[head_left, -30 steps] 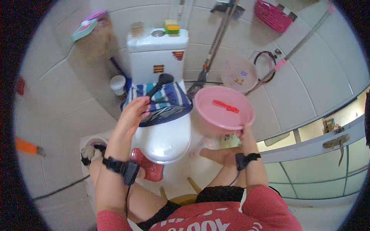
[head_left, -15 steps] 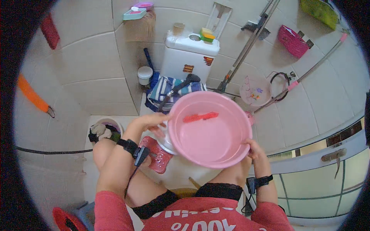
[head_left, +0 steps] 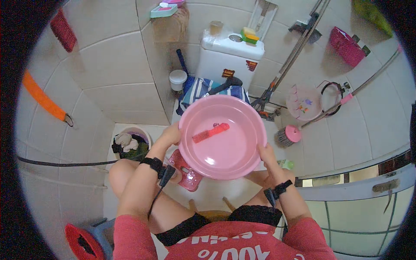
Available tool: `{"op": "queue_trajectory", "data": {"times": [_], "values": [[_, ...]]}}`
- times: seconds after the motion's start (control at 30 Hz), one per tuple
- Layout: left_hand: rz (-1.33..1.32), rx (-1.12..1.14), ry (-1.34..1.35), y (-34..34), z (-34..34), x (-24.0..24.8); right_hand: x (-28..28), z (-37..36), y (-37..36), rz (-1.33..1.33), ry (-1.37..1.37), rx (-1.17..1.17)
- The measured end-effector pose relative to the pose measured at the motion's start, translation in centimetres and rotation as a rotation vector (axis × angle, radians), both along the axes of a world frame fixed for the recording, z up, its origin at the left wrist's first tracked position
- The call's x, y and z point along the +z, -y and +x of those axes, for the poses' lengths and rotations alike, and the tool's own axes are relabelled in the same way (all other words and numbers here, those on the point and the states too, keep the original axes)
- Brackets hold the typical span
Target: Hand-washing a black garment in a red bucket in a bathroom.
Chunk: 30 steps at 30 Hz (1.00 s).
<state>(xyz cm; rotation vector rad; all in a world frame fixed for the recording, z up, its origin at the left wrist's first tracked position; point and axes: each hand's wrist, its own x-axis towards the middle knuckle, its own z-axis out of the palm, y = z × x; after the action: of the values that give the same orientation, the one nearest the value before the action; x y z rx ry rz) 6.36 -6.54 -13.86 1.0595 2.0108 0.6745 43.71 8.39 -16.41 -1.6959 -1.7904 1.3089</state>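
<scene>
A round pink basin (head_left: 225,162) is held up in front of me, over the floor between my knees and the toilet. My left hand (head_left: 172,134) grips its left rim and my right hand (head_left: 266,154) grips its right rim, the fingers partly hidden behind the wall. Inside lies a red brush (head_left: 211,133) with bristles at its left end, resting slantwise on the basin's bottom. Below the basin's left side, a pink slipper (head_left: 190,178) shows on my foot.
Ahead stands a white toilet tank (head_left: 232,52) with striped cloth (head_left: 197,92) in front. A bucket of clothes (head_left: 149,145) is on the left. To the right are a pink-topped round brush (head_left: 292,133), mop poles (head_left: 294,52) and a hanging pink basket (head_left: 346,45).
The basin has shifted left and sits more squarely before me. My left hand has closed on its rim. The red brush inside has turned and slid left; the pink-topped brush has come into fuller view.
</scene>
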Motion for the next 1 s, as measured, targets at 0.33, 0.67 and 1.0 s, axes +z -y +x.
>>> {"op": "queue_trajectory", "data": {"times": [0.33,0.67,1.0], "values": [[-0.122,0.103,-0.001,-0.5,0.3,0.7,2.4,-0.3,-1.3,-0.091,0.034,0.344],[-0.248,-0.147,-0.245,-1.4,-0.6,2.7,11.3,-10.0,-5.7,0.44,0.442,0.826],[0.217,-0.127,-0.432,-3.5,-2.0,9.4,-1.6,-19.6,-3.9,0.561,0.543,1.252]]}}
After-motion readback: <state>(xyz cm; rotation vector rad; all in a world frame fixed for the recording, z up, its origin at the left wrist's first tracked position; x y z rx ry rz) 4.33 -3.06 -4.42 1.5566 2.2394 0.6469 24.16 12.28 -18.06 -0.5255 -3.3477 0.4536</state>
